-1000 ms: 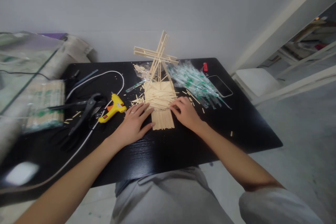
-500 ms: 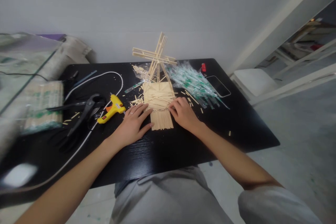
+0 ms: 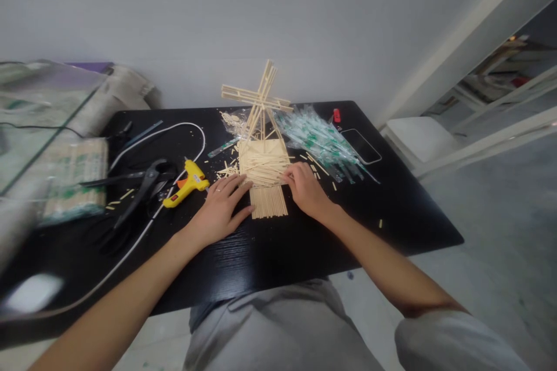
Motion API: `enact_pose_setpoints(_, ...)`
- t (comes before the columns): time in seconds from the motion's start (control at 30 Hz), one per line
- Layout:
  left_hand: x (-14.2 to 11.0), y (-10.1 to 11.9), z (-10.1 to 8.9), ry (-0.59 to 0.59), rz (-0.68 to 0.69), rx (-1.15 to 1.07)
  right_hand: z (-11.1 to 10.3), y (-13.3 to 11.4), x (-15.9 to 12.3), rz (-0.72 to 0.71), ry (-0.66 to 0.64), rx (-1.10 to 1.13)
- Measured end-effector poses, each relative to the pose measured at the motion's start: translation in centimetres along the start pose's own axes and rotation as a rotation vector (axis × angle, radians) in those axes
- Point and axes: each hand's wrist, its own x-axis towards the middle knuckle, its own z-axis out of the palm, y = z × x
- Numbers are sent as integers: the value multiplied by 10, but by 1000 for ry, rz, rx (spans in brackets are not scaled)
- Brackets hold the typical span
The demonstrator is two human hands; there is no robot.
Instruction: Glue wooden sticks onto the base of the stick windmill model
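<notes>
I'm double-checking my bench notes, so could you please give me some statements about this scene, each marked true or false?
1. The glue gun is yellow. True.
2. The right hand grips the glue gun. False: its fingers are at the right side of the stick pile.
3. The left hand wears a ring. True.
4. The table is white. False: it is black.
5. A stick cross rises beyond the stick pile. True.

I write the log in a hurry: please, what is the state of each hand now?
Left hand: open, at the left edge of the wooden sticks.
Right hand: curled at their right edge; whether it grips any cannot be told.
</notes>
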Motion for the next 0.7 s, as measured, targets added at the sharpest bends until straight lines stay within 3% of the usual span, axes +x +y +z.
enact_pose_setpoints(0.2, 1, 1, -4, 55, 20, -55, -6, -3, 0, 42, 38, 207)
enact_pose_setpoints(0.47, 0, -2, -1, 32, 41, -35, -19, -9, 4, 76, 200, 180)
enact_pose_setpoints(0.6, 0, -1, 0, 14, 31, -28, -37, -12, 6, 31, 172, 128)
enact_pose_setpoints(0.7, 0, 0, 2, 32, 7, -26, -52, -15, 3, 9, 64, 111)
